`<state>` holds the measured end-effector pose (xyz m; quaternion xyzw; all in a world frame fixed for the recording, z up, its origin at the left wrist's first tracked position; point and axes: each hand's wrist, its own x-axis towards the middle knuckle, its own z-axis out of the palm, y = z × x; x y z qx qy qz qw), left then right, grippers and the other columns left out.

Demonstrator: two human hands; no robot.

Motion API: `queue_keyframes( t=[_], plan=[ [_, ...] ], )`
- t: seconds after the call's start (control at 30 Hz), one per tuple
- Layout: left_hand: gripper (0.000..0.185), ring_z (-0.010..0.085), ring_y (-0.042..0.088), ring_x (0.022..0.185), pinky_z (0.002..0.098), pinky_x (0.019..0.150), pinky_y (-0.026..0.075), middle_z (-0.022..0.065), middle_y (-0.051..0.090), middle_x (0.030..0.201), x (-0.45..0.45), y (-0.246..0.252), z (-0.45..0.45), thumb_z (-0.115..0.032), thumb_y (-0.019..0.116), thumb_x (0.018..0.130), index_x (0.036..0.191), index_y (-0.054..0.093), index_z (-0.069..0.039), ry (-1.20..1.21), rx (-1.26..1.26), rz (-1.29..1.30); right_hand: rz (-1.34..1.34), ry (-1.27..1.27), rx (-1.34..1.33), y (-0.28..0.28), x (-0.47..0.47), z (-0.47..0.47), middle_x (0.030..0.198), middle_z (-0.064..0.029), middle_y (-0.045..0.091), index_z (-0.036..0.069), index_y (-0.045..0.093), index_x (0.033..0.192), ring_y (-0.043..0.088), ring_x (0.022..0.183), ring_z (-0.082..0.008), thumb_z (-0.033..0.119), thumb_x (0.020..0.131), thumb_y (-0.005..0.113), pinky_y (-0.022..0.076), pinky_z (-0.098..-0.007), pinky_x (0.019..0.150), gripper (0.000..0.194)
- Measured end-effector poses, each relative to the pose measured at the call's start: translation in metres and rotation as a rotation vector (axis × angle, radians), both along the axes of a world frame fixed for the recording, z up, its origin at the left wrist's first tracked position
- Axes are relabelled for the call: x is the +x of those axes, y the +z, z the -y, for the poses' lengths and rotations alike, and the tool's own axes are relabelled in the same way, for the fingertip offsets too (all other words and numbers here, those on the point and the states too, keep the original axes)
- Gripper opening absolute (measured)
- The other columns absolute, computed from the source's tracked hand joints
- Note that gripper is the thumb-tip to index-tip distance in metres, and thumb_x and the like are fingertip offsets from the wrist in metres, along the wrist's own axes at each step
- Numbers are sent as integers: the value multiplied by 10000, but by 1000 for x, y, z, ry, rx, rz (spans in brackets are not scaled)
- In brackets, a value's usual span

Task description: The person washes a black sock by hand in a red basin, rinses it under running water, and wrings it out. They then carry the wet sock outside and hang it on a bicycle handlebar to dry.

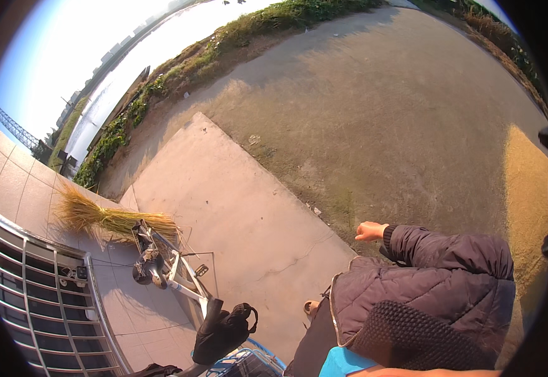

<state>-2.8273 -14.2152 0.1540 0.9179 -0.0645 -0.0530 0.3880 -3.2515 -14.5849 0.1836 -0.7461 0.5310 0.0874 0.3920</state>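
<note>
My right hand (pixel 372 231), in a dark quilted jacket sleeve, is held out over the edge of a concrete slab, its fingers curled and nothing visible in them. My left hand is out of view. To the left stands a bicycle with a white frame (pixel 183 275) and a pedal, below and left of the hand. A black fabric cover or bag (pixel 224 330) hangs on it near a blue wire basket (pixel 250 360). Beyond it, a tied bundle of straw (pixel 137 221) leans by the tiled wall. One foot in a sandal (pixel 309 307) shows beside my dark trousers.
A metal window grille (pixel 62 301) is set in the tiled wall (pixel 29 188) at left. The pale concrete slab (pixel 236 202) borders a darker paved yard (pixel 373 118). Green plants (pixel 137 106) line the bank, with water, a truss bridge and buildings beyond.
</note>
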Motion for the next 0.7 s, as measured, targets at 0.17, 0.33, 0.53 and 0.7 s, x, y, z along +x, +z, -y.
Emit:
queue_keyframes(
  t=[0.17, 0.33, 0.53, 0.7],
  plan=[
    [411, 313, 591, 836, 407, 711, 494, 213, 594, 885, -86, -24, 19, -175, 640, 716, 986, 569, 127, -9, 118, -183, 112, -103, 117, -20, -83, 37, 711, -152, 676, -23, 674, 850, 679, 630, -210, 286, 828, 634, 519, -345, 598, 312],
    [422, 319, 589, 841, 409, 718, 492, 215, 591, 890, -127, -36, 106, -177, 640, 710, 992, 565, 129, -170, 139, -237, -17, -488, 117, -32, -192, 59, 619, -129, 652, -34, 655, 716, 669, 544, -201, 241, 817, 618, 518, -326, 504, 296],
    [437, 327, 587, 847, 411, 726, 489, 219, 588, 896, -139, -37, 243, -179, 639, 703, 1000, 560, 131, -567, 237, -207, 17, -789, 93, -30, -260, 51, 585, -115, 630, -39, 626, 687, 656, 520, -192, 215, 840, 580, 501, -319, 449, 300],
    [448, 333, 585, 853, 413, 734, 487, 222, 585, 900, -177, -37, 451, -181, 639, 696, 1006, 555, 133, -1199, 380, -17, 239, -1050, -65, -31, -279, 0, 673, -124, 656, -14, 610, 802, 652, 594, -228, 281, 835, 577, 480, -377, 586, 299]
  ],
)
